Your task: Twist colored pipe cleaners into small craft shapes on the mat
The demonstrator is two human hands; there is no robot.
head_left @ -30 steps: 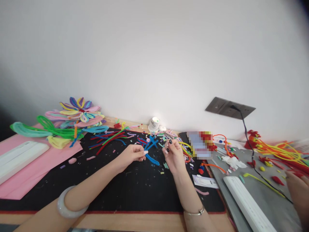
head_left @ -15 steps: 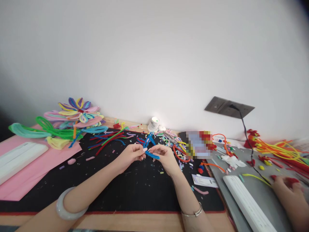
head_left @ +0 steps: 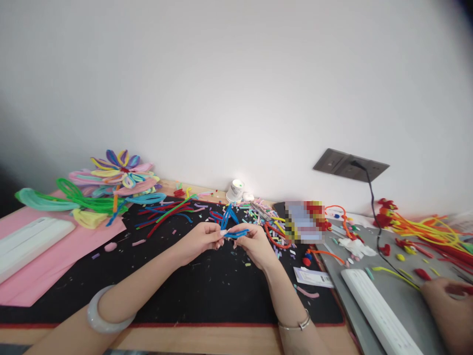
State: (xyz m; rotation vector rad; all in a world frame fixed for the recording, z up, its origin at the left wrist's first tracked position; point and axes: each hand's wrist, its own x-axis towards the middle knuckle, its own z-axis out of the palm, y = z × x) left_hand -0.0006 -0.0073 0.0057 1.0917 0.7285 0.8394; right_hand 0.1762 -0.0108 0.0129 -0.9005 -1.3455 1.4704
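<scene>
Both of my hands meet over the black mat, working a looped piece of blue pipe cleaners [head_left: 229,213]. My left hand [head_left: 207,239] pinches it near its lower joint, thumb and fingertips together. On the other side my right hand [head_left: 253,242] grips a blue loop that juts out to the right between its thumb and fingers. Several blue loops point up and away from my fingertips, and some red and blue strands show behind them. Just left of my hands lies a bundle of red, blue and green pipe cleaners [head_left: 168,214].
Pipe-cleaner flowers [head_left: 123,172] rest on pink paper [head_left: 33,276] at left. A white paper cup [head_left: 235,190] stands by the wall amid colourful clippings [head_left: 258,212]. A white power strip [head_left: 380,310] lies right, near another person's hand [head_left: 445,305]. A black cord [head_left: 376,212] hangs from the wall socket.
The blue loop in my right hand has swung up from slanting downward to nearly level. The other person's hand at right has shifted, uncovering a red piece on the grey surface.
</scene>
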